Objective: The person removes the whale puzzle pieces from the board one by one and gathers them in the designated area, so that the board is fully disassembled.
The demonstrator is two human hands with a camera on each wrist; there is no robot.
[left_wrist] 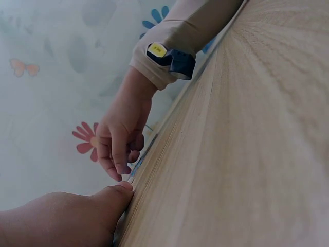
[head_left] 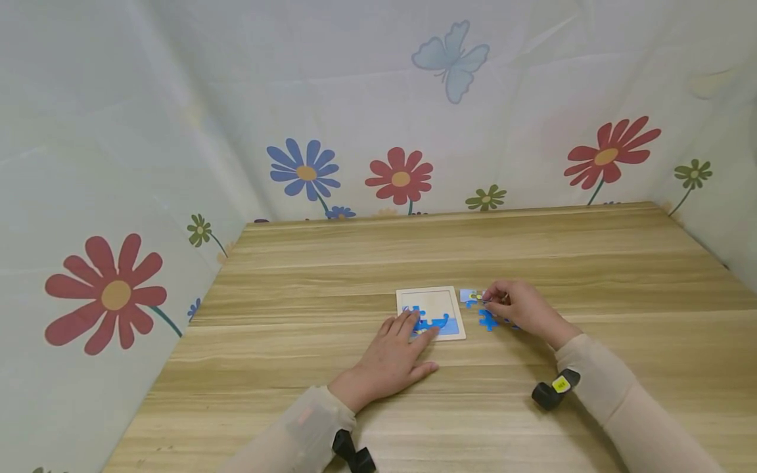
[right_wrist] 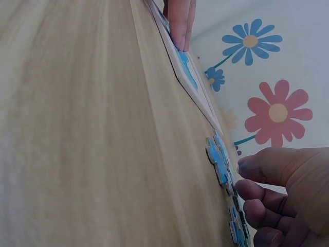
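Observation:
My left hand rests with spread fingers on a square wooden jigsaw tray. Blue puzzle pieces fill its lower part; the upper part shows bare wood. To the tray's right, loose jigsaw pieces lie in a cluster, partly under my right hand. Its thumb and fingers are bent loosely at a light-blue piece with a yellow-green patch. In the right wrist view the fingertips are just beside the loose pieces, and no piece shows between them. Palm and fingers hide some pieces.
The wood-grain table extends around the tray and pieces. Behind and at the sides hangs a pale curtain printed with flowers and a butterfly. Each sleeve bears a black wrist device.

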